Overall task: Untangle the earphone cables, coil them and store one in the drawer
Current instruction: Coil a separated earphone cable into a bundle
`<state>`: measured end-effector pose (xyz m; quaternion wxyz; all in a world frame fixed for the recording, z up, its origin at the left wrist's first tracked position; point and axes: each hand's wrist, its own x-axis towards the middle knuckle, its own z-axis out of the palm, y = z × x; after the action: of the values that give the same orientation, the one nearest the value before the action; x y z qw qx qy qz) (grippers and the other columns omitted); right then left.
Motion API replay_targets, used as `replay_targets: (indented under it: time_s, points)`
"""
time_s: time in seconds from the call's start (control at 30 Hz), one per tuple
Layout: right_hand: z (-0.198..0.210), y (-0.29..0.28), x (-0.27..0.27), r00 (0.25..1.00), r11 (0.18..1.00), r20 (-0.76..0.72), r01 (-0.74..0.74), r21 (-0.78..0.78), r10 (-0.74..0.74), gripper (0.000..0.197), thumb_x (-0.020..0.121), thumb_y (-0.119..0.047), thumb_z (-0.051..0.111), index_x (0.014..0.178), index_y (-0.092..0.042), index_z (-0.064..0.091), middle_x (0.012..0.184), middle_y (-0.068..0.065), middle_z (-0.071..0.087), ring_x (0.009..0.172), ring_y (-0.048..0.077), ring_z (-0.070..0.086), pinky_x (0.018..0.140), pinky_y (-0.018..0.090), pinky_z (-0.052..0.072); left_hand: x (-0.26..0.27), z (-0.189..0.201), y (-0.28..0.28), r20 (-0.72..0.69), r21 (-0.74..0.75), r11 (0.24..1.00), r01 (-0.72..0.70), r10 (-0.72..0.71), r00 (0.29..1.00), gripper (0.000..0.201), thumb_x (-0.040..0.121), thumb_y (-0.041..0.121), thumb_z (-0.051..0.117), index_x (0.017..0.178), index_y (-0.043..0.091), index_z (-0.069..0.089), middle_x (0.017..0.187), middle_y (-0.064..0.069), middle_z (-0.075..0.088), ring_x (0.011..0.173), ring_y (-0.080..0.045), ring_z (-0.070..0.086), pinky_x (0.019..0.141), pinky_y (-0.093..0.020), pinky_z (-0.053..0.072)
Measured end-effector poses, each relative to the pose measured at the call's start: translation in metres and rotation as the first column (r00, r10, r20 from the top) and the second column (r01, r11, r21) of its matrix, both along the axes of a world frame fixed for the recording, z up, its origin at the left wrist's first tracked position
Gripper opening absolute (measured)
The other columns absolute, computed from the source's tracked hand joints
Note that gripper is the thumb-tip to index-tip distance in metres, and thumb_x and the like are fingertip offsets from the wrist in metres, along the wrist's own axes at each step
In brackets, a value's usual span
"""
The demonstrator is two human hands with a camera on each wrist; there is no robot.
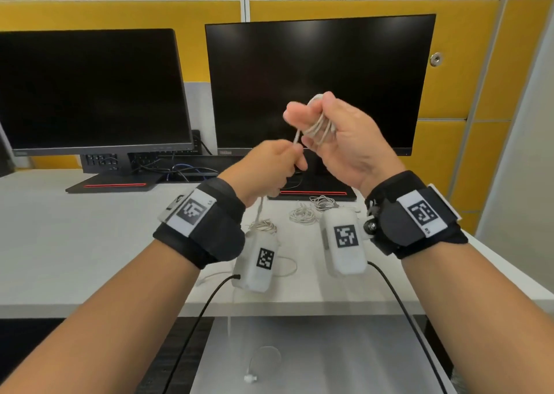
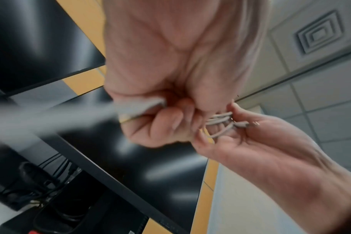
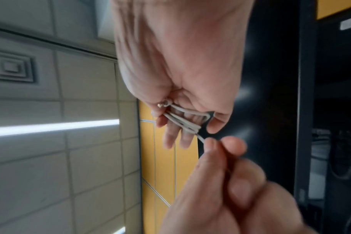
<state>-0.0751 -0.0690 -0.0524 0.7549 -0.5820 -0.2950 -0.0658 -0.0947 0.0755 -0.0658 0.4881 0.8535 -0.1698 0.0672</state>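
Observation:
My right hand [image 1: 332,129] is raised in front of the right monitor, palm towards me, with a white earphone cable coil [image 1: 318,126] wound round its fingers. The right wrist view shows the loops [image 3: 182,120] across those fingers and a plug tip by the thumb. Just below, my left hand [image 1: 277,159] pinches the free strand [image 1: 296,138] that leads off the coil. The left wrist view shows this strand [image 2: 138,106] in the curled fingers. The strand hangs past the desk edge, and an earbud [image 1: 250,378] dangles over a grey surface [image 1: 329,357]; I cannot tell whether it is the drawer.
Three more bundles of white earphone cable lie on the white desk [image 1: 75,243]: one [image 1: 263,225] under my left wrist and two [image 1: 302,215] [image 1: 324,202] before the right monitor's base. Two dark monitors [image 1: 90,90] [image 1: 320,84] stand behind. Black wrist-camera cables hang from both wrists.

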Motion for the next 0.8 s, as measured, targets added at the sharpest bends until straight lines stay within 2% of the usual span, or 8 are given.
replay_targets:
  time_s: [0.03,0.1,0.23,0.37,0.5,0.6,0.73,0.8]
  points:
    - [0.001,0.000,0.004,0.996,0.995,0.046,0.079,-0.059,-0.077,0.026,0.106,-0.027,0.038,0.093,-0.018,0.058,0.103,-0.003,0.074,0.108,0.011,0.067,0.097,0.035,0.042,-0.003,-0.001,-0.003,-0.039,0.039,0.998,0.053,-0.052,0.998,0.034,0.104,0.031,0.035,0.086,0.014,0.058,0.061,0.004,0.035,0.051,-0.010,0.029,0.050,-0.024,0.027]
    - [-0.001,0.001,0.009,0.969,0.942,0.143,0.233,-0.243,-0.203,0.024,0.104,-0.025,0.042,0.093,-0.017,0.060,0.096,-0.008,0.073,0.109,0.009,0.064,0.101,0.035,0.040,-0.008,0.001,-0.004,-0.029,0.000,0.992,0.129,-0.129,0.991,0.030,0.104,0.028,0.036,0.089,0.012,0.058,0.060,0.005,0.033,0.050,-0.010,0.027,0.048,-0.023,0.026]
    - [-0.008,0.006,0.003,0.982,0.835,0.089,0.190,-0.517,-0.169,0.045,0.106,-0.039,0.031,0.088,-0.013,0.063,0.060,-0.002,0.056,0.070,0.010,0.062,0.092,0.035,0.043,-0.003,0.020,0.005,0.137,-0.202,0.979,0.031,-0.003,0.991,0.027,0.103,0.026,0.038,0.084,0.016,0.053,0.064,0.003,0.042,0.051,-0.009,0.035,0.047,-0.020,0.031]
    - [-0.006,0.008,-0.007,0.998,0.931,0.020,0.057,-0.360,-0.053,0.039,0.106,-0.032,0.036,0.079,-0.012,0.055,0.052,0.002,0.040,0.055,0.014,0.048,0.074,0.030,0.047,0.015,0.015,0.011,0.207,-0.148,0.984,-0.098,0.127,0.970,0.030,0.103,0.033,0.039,0.080,0.020,0.054,0.062,0.007,0.041,0.052,-0.008,0.037,0.050,-0.023,0.032]
    - [0.000,0.008,0.001,0.999,0.999,0.033,0.030,-0.014,-0.030,0.030,0.106,-0.025,0.035,0.092,-0.016,0.060,0.085,0.000,0.074,0.092,0.016,0.069,0.083,0.033,0.045,0.010,-0.002,0.001,0.111,0.153,0.987,-0.051,0.034,0.993,0.036,0.104,0.035,0.036,0.084,0.017,0.061,0.066,0.004,0.045,0.052,-0.009,0.040,0.050,-0.022,0.035]
    - [-0.001,0.006,0.012,0.938,0.922,0.193,0.326,-0.209,-0.288,0.026,0.104,-0.026,0.043,0.096,-0.020,0.066,0.107,-0.002,0.073,0.106,0.009,0.066,0.096,0.032,0.044,-0.004,-0.004,-0.005,0.019,0.263,0.960,0.098,-0.107,0.994,0.038,0.104,0.036,0.037,0.089,0.017,0.066,0.064,0.004,0.042,0.053,-0.012,0.037,0.051,-0.022,0.035]
    - [-0.009,0.006,0.007,0.950,0.851,0.167,0.310,-0.423,-0.264,0.040,0.107,-0.033,0.033,0.081,-0.019,0.060,0.063,-0.007,0.060,0.063,0.000,0.061,0.083,0.027,0.045,-0.002,0.014,-0.002,0.188,-0.106,0.994,0.030,-0.010,0.982,0.035,0.103,0.030,0.040,0.075,0.017,0.055,0.053,0.013,0.045,0.048,-0.004,0.040,0.049,-0.020,0.034]
    - [-0.010,0.005,-0.001,0.982,0.886,0.082,0.187,-0.424,-0.168,0.045,0.107,-0.039,0.029,0.081,-0.015,0.056,0.053,-0.003,0.047,0.057,0.008,0.056,0.086,0.030,0.046,0.005,0.019,0.002,0.230,-0.119,0.992,-0.038,0.065,0.971,0.032,0.103,0.032,0.038,0.080,0.017,0.053,0.060,0.009,0.044,0.055,-0.008,0.040,0.053,-0.025,0.035]
